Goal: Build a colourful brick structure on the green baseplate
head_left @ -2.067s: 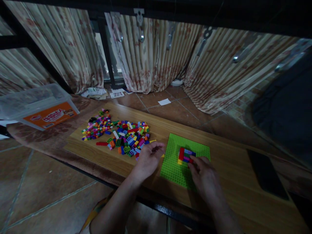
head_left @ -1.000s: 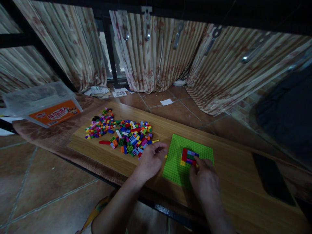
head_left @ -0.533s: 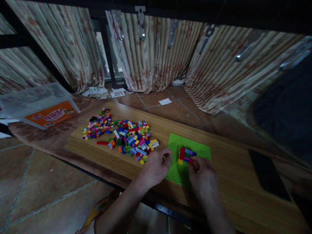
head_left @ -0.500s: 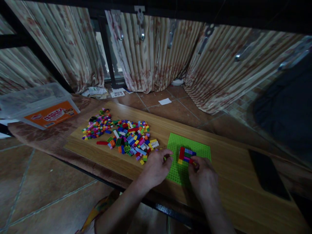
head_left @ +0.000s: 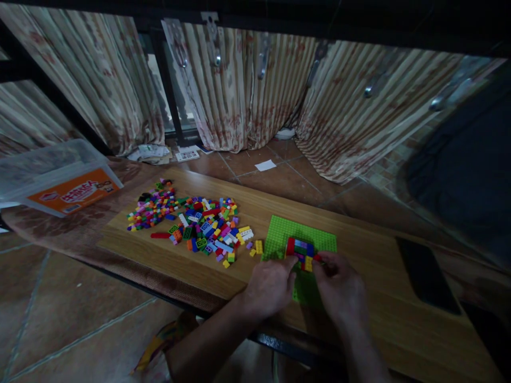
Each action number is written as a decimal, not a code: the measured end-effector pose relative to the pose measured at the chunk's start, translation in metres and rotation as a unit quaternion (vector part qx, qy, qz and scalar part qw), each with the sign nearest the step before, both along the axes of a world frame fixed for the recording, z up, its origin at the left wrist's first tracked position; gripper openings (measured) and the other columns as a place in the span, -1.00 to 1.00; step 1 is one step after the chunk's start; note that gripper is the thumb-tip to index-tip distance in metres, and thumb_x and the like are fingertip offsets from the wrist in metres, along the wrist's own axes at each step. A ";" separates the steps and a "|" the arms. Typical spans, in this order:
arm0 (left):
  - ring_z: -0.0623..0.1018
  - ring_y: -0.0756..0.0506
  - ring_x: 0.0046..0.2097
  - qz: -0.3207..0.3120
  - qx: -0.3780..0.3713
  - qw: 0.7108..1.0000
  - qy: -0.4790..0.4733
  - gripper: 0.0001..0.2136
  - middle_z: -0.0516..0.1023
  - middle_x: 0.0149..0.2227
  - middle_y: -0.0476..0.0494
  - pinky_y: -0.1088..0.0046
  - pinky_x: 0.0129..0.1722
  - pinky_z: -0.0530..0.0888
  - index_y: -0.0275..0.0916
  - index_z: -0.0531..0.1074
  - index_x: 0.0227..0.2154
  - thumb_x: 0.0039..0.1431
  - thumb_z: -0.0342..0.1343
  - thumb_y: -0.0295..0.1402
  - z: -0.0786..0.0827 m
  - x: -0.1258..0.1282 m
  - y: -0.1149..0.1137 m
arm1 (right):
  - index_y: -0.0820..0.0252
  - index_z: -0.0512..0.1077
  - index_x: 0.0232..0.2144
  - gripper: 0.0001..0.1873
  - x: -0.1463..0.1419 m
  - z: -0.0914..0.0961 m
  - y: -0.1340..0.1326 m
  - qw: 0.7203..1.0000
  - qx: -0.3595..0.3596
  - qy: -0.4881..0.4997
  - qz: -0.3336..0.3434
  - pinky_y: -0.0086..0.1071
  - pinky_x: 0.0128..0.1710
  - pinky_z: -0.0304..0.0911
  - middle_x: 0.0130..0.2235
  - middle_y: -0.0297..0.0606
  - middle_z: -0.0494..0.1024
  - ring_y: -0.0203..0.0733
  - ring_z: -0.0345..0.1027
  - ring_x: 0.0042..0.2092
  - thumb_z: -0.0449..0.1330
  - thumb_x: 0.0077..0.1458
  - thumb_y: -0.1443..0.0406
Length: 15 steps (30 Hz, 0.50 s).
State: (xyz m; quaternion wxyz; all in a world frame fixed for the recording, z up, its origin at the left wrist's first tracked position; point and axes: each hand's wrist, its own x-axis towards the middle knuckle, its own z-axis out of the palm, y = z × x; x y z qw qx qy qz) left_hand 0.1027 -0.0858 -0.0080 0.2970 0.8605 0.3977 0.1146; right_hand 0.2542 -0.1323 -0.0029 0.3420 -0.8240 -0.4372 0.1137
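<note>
A green studded baseplate (head_left: pixel 282 230) lies on the wooden table (head_left: pixel 371 260). On it stands a small build of red, purple, blue and green bricks (head_left: pixel 298 247). A yellow brick (head_left: pixel 308 263) sits at the build's near edge, between my two hands. My left hand (head_left: pixel 270 284) rests on the plate's near left part with its fingers curled toward the build. My right hand (head_left: pixel 340 287) is closed in a pinch at the yellow brick. A heap of loose coloured bricks (head_left: pixel 191 223) lies to the left of the plate.
A clear plastic box with an orange label (head_left: pixel 59 183) stands at the far left. A black phone (head_left: pixel 427 274) lies on the table at the right. Striped curtains (head_left: pixel 255 85) hang behind, above a tiled floor with scraps of paper (head_left: pixel 265 165).
My left hand has moved right from the brick heap onto the baseplate, close to my right hand. A yellow brick now shows at the build's near edge. The camera shifted slightly.
</note>
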 end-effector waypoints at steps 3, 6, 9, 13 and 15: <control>0.60 -0.16 -0.14 -0.012 0.025 0.999 0.026 -0.62 0.61 -0.13 -0.18 0.29 -0.10 0.52 -0.18 0.26 0.15 0.30 -0.12 -0.36 -0.002 0.002 -0.001 | 0.17 0.48 -0.28 -0.72 0.006 0.001 -0.001 0.999 0.013 0.030 -0.019 -0.28 -0.27 0.28 -0.34 -0.20 0.58 -0.10 0.45 -0.34 0.17 -0.02 0.14; 0.61 -0.18 -0.17 -0.022 0.044 0.998 0.046 -0.62 0.62 -0.16 -0.20 0.29 -0.17 0.53 -0.21 0.24 0.15 0.31 -0.14 -0.37 -0.002 0.004 -0.001 | 0.17 0.49 -0.28 -0.70 0.009 0.000 -0.001 0.999 0.020 0.039 -0.023 -0.25 -0.23 0.29 -0.31 -0.19 0.59 -0.09 0.45 -0.31 0.16 -0.01 0.13; 0.61 -0.19 -0.19 -0.025 0.055 0.997 0.054 -0.63 0.62 -0.18 -0.19 0.29 -0.22 0.54 -0.23 0.25 0.14 0.31 -0.15 -0.37 -0.002 0.006 -0.002 | 0.16 0.50 -0.26 -0.70 0.011 -0.001 -0.002 0.999 0.028 0.043 -0.003 -0.24 -0.21 0.29 -0.28 -0.19 0.59 -0.09 0.46 -0.29 0.14 0.01 0.12; 0.61 -0.18 -0.20 -0.023 0.068 0.995 0.075 -0.62 0.61 -0.18 -0.19 0.32 -0.25 0.53 -0.23 0.22 0.17 0.32 -0.15 -0.35 -0.001 0.006 -0.004 | 0.17 0.47 -0.21 -0.66 0.013 -0.001 -0.004 0.999 0.019 0.040 -0.010 -0.23 -0.22 0.29 -0.28 -0.18 0.60 -0.08 0.47 -0.29 0.15 -0.01 0.12; 0.61 -0.17 -0.20 -0.026 0.069 0.994 0.082 -0.60 0.61 -0.16 -0.19 0.33 -0.26 0.52 -0.22 0.18 0.20 0.32 -0.15 -0.34 -0.002 0.006 -0.005 | 0.17 0.46 -0.22 -0.67 0.014 -0.002 -0.004 0.999 0.010 0.044 -0.014 -0.23 -0.24 0.29 -0.28 -0.17 0.60 -0.08 0.48 -0.30 0.17 -0.02 0.13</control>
